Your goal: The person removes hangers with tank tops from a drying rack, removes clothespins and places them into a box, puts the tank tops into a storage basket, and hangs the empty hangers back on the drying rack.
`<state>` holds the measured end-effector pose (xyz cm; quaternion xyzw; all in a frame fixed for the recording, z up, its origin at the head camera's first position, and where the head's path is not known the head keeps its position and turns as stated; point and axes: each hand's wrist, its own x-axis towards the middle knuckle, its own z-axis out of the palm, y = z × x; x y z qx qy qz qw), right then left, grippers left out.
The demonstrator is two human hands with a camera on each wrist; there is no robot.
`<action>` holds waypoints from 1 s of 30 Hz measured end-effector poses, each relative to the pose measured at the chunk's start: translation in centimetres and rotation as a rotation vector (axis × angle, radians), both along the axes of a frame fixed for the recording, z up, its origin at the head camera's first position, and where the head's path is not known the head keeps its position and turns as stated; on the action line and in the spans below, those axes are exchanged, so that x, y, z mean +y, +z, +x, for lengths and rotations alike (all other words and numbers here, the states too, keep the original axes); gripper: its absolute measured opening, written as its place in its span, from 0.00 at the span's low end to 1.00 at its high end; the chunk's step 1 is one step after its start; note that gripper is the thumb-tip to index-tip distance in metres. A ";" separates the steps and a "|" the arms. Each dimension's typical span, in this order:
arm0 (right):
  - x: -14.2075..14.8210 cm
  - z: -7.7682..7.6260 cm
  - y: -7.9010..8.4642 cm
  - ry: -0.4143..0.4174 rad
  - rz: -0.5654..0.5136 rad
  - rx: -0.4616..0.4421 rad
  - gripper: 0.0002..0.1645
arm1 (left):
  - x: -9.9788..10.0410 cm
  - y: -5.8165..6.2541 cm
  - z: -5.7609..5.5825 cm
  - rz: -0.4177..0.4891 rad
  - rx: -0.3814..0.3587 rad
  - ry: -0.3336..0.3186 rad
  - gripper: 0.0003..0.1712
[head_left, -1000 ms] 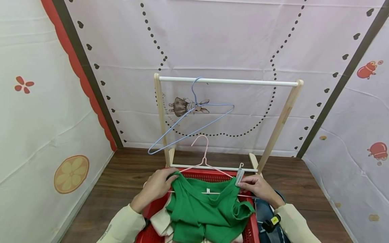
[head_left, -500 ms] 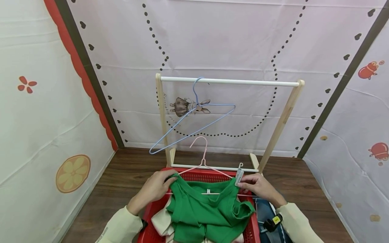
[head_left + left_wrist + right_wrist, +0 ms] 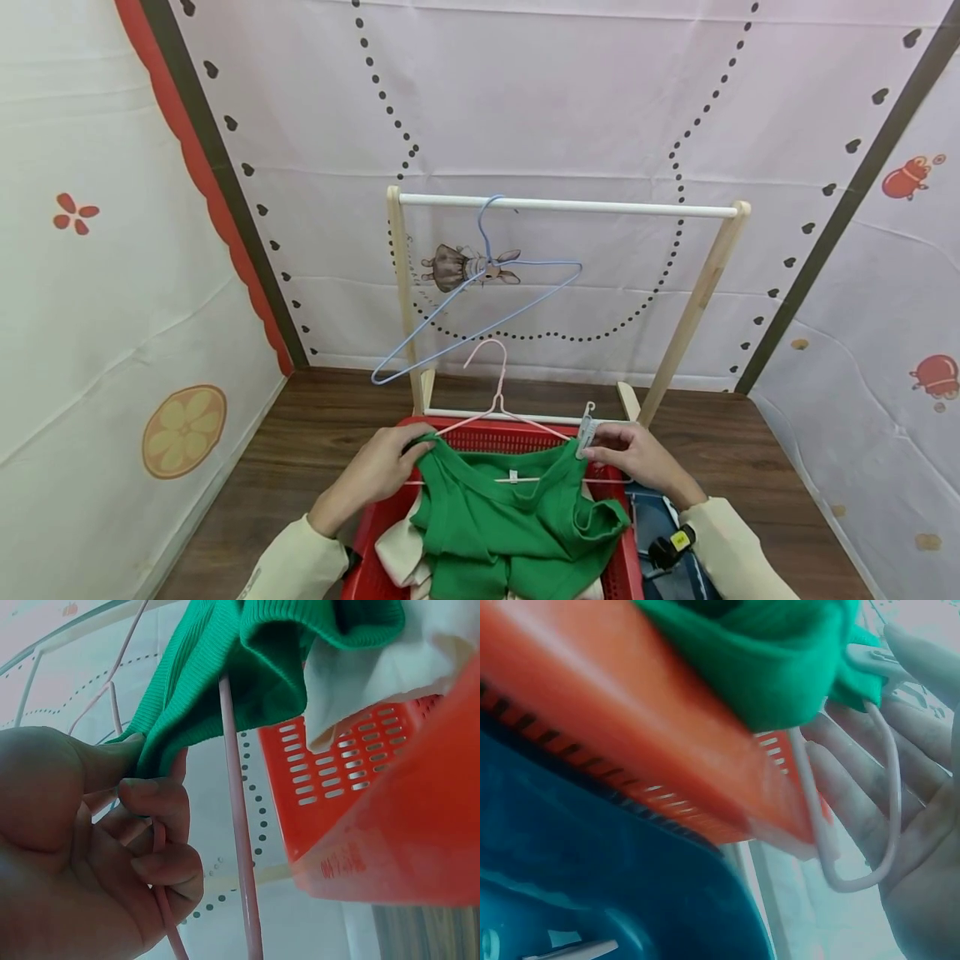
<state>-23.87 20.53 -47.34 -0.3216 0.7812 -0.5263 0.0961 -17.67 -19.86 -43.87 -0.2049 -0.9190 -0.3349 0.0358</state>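
A green ribbed-edge top (image 3: pixel 517 533) hangs on a pink hanger (image 3: pixel 500 392) above a red basket (image 3: pixel 375 550). At the top's left shoulder my left hand (image 3: pixel 375 475) pinches the fabric between thumb and fingers. In the left wrist view, the pink hanger (image 3: pixel 241 825) also passes through those curled fingers (image 3: pixel 161 799). My right hand (image 3: pixel 645 458) pinches a pale clothes peg (image 3: pixel 586 433) with a small hook, at the right shoulder. The peg (image 3: pixel 877 660) sits against the green cloth in the right wrist view, and the hanger's end loops by the palm.
Behind the basket stands a wooden rack with a white rail (image 3: pixel 600 206). A blue hanger (image 3: pixel 450 300) hangs from it. Cream cloth (image 3: pixel 401 554) lies in the basket. A dark blue bin (image 3: pixel 592 825) with pale items inside stands to its right.
The pink hanger's hook and the peg have shifted slightly left. Both hands keep their grip, and the top stays nearly in place.
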 end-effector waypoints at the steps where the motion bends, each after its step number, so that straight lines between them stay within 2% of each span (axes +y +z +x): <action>1: 0.0 0.0 0.1 -0.013 0.000 0.008 0.09 | 0.0 0.0 0.0 0.002 -0.001 -0.001 0.08; 8: 0.0 0.0 0.6 -0.088 -0.035 0.033 0.17 | 0.1 0.1 0.1 0.006 0.008 -0.003 0.07; 21: -0.7 0.5 1.2 -0.155 -0.051 -0.016 0.15 | 0.2 0.2 0.2 0.011 -0.009 -0.008 0.06; 30: -0.9 0.8 1.5 -0.164 -0.064 -0.031 0.14 | 0.0 0.0 0.1 0.018 -0.006 -0.019 0.07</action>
